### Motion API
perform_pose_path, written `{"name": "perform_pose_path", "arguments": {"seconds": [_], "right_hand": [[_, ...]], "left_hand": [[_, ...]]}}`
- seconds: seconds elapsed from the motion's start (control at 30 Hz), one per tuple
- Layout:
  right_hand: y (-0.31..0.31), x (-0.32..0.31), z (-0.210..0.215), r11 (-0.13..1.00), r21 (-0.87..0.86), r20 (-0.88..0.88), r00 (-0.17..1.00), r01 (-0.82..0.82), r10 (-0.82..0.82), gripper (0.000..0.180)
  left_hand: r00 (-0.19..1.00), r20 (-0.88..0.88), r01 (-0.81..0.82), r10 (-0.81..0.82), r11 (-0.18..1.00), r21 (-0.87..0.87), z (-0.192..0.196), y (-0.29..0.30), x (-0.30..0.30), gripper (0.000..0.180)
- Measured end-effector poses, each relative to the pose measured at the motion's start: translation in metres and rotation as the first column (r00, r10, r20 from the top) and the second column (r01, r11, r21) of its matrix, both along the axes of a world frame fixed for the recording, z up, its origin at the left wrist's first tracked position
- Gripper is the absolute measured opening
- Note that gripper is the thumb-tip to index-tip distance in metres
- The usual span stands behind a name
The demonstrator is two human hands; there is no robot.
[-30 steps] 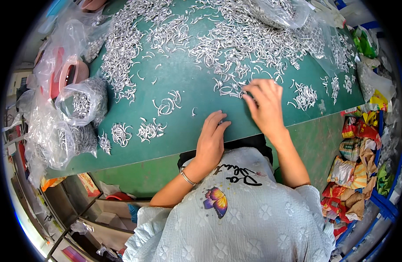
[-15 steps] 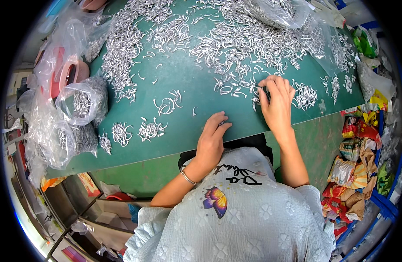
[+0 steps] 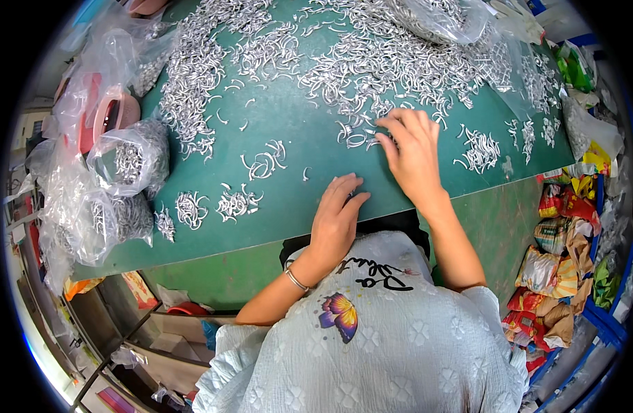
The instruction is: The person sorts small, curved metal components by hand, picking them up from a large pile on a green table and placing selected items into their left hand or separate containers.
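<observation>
Small curved silvery metal pieces (image 3: pixel 399 62) lie in a broad spread over the green tabletop (image 3: pixel 275 117). My right hand (image 3: pixel 414 155) is over the near edge of this spread. Its thumb and forefinger are apart, with their tips beside a few loose curved pieces (image 3: pixel 356 140); nothing shows gripped between them. Close to the table's front edge, my left hand (image 3: pixel 334 219) is held with curled fingers and the thumb near the forefinger. Whatever it may hold is hidden by the fingers. A small heap of pieces (image 3: pixel 481 151) lies right of my right hand.
On the left stand clear plastic bags (image 3: pixel 129 165) of metal pieces and a pink container (image 3: pixel 117 113). Little piles (image 3: pixel 239 204) sit along the front left. Another filled bag (image 3: pixel 447 20) is at the back. Colourful packages (image 3: pixel 547 268) fill a blue rack at the right.
My right hand has moved left along the edge of the spread, and its thumb and forefinger now show a gap. My left hand has shifted only slightly.
</observation>
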State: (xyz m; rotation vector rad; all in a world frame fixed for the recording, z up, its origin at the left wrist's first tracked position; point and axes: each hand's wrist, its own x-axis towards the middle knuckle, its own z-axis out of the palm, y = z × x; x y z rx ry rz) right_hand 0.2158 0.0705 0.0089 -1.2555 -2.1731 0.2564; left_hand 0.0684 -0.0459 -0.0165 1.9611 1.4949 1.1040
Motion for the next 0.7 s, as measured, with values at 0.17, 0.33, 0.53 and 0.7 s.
{"name": "perform_pose_path", "arguments": {"seconds": [0.17,0.33,0.53,0.7], "right_hand": [[0.005,-0.002,-0.007,1.0,-0.002,0.033,0.999,0.019,-0.019,0.005],[-0.022,0.006,0.012,0.954,-0.205,-0.048,0.975,-0.22,0.215,0.007],[-0.007,0.009,0.007,0.949,-0.241,-0.263,0.955,-0.202,0.137,0.012],[0.012,-0.01,-0.011,0.993,-0.045,0.022,0.994,-0.107,0.108,0.013]], "left_hand": [[0.999,0.008,-0.046,0.046,0.999,-0.025,0.002,-0.001,-0.003,0.033],[0.98,0.133,-0.147,0.15,0.989,-0.032,0.008,0.0,0.0,0.041],[0.998,-0.054,-0.034,0.034,0.999,-0.008,0.005,0.005,0.0,0.038],[0.996,-0.093,-0.006,0.003,1.0,-0.03,0.001,0.009,0.002,0.034]]}}
